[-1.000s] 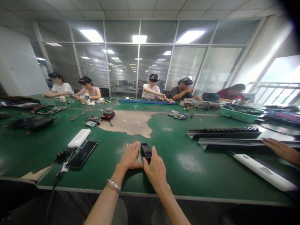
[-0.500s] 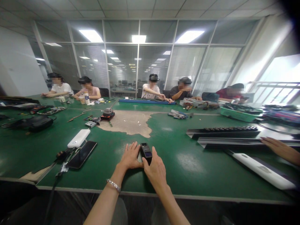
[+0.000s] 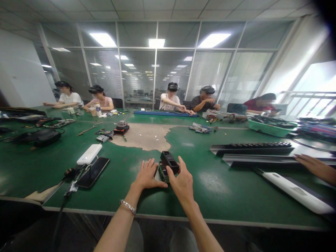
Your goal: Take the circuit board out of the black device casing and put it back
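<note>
A black plastic cover [image 3: 169,160] is tilted up above a small device base [image 3: 163,173], where a bit of green circuit board shows. My right hand [image 3: 181,180] grips the cover between thumb and fingers from its right side. On the left of the base, my left hand [image 3: 147,175] lies with its fingers spread. Its thumb reaches along the near edge of the base and appears to touch it. The inside of the cover faces away from me.
A phone [image 3: 93,172] and a white power bank [image 3: 89,154] with cables lie at left. Black metal channels [image 3: 252,148] and a white-black bar [image 3: 296,192] are at right, beside another person's hand [image 3: 313,166]. A torn tan patch [image 3: 144,134] marks the tabletop ahead.
The black cover has come up off the device, baring the base and circuit board. My right hand has moved slightly right with it; my left hand stays nearly in place, thumb extended further right.
</note>
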`<state>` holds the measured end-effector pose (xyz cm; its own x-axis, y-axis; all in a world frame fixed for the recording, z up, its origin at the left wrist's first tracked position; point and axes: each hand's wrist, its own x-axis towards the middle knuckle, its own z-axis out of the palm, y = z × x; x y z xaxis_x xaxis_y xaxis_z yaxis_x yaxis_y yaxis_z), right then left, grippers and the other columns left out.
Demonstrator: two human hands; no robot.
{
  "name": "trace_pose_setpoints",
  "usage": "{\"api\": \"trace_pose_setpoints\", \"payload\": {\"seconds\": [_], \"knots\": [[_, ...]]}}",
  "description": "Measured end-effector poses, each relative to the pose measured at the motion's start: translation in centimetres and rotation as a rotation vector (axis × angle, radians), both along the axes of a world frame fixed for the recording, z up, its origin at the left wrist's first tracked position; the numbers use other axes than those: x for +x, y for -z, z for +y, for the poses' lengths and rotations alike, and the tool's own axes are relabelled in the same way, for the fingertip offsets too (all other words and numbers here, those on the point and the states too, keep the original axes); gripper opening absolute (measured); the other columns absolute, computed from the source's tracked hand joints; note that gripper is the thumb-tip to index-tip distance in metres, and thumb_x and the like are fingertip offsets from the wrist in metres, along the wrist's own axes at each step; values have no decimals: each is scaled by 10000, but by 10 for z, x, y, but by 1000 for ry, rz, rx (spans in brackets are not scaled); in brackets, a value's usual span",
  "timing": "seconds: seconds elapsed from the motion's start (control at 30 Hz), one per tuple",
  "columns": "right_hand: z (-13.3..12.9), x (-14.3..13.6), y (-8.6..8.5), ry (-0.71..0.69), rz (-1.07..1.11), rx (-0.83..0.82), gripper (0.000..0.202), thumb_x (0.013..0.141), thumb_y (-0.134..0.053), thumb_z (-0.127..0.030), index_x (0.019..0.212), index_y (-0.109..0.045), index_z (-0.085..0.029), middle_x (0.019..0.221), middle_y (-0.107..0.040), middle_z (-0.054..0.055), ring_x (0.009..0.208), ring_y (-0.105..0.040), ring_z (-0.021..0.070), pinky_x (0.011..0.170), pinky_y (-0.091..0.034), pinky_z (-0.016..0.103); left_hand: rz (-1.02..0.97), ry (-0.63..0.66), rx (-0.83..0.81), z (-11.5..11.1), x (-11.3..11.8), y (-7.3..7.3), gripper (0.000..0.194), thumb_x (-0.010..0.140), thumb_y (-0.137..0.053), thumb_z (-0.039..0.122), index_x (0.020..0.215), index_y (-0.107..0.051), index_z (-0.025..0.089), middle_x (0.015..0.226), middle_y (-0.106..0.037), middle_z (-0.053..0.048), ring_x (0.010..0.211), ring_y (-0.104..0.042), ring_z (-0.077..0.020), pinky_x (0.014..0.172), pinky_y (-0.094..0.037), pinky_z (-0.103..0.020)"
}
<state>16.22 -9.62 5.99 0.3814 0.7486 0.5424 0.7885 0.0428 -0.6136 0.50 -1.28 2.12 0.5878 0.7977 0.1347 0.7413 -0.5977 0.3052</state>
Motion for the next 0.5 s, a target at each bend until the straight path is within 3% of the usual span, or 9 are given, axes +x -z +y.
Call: {"api": "trace_pose_setpoints", "payload": {"seconds": [0.13,0.33,0.5], "knots": [[1,24,5,53,10,20,680,845,-496,-463,1404,-359,-100,1175,-612,182,986,-621,269,877,-458,407,-10,2,13,-2,0,-2,1058,566,-538,869,1397,-355,240,1566,-156,-109,1438,-97,-344,1149,-28,-547],[3,65,34,141,-20,-39,664,839,-498,-447,1389,-374,-96,1182,-615,181,1038,-609,291,889,-456,421,-15,3,15,-2,0,-1,1053,579,-523,869,1403,-348,238,1570,-145,-102,1437,-99,-343,1153,-16,-537],[6,82,56,146,-38,-33,656,837,-489,-422,1389,-368,-88,1211,-603,188,1077,-598,294,903,-452,427,-11,6,8,-2,-1,-2,1060,581,-499,883,1403,-353,230,1572,-132,-104,1440,-96,-334,1158,-23,-523]]}}
